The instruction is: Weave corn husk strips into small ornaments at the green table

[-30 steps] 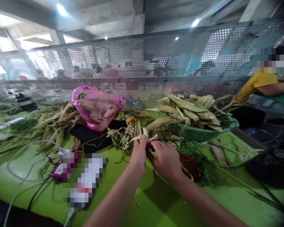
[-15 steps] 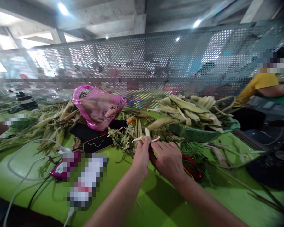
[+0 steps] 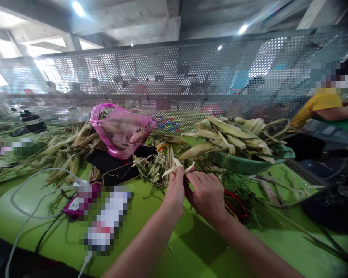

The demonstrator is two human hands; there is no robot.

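**Left hand [image 3: 175, 191] pins, right hand [image 3: 207, 193] works: all eyes on one pale husk piece [image 3: 178, 168]!**

Here you are, wrists angled inward over the green tabletop [image 3: 150, 239], and the husk piece sits right at your fingertips, its pale arms splayed out. Your left hand pinches it, thumb pressed on top near the middle. Your right hand curls in close at the other side, knuckles up; whether it grips an arm or merely braces it, I can't tell, because those fingers fold underneath, out of sight.

So hold that thumb firm on the crossing, since a slack pinch would probably let the arms slip. Guide each arm along its grain, gently and evenly; a sharp sideways tug could split it. Mind the red loop [image 3: 240, 204] just beside your right hand, part of something the hand covers.

Just beyond, tan stalks [image 3: 170, 155] rise behind the piece; joined to it or separate, the view doesn't settle it. Left of them, pale scraps [image 3: 155, 170] blur into a tangle. Farther on, the heaped husks [image 3: 229, 135] bury most of the green basket [image 3: 249, 165], and the pink bag [image 3: 120, 133] only hints at its contents. Past the perforated screen [image 3: 162, 77], figures dissolve into smudges.
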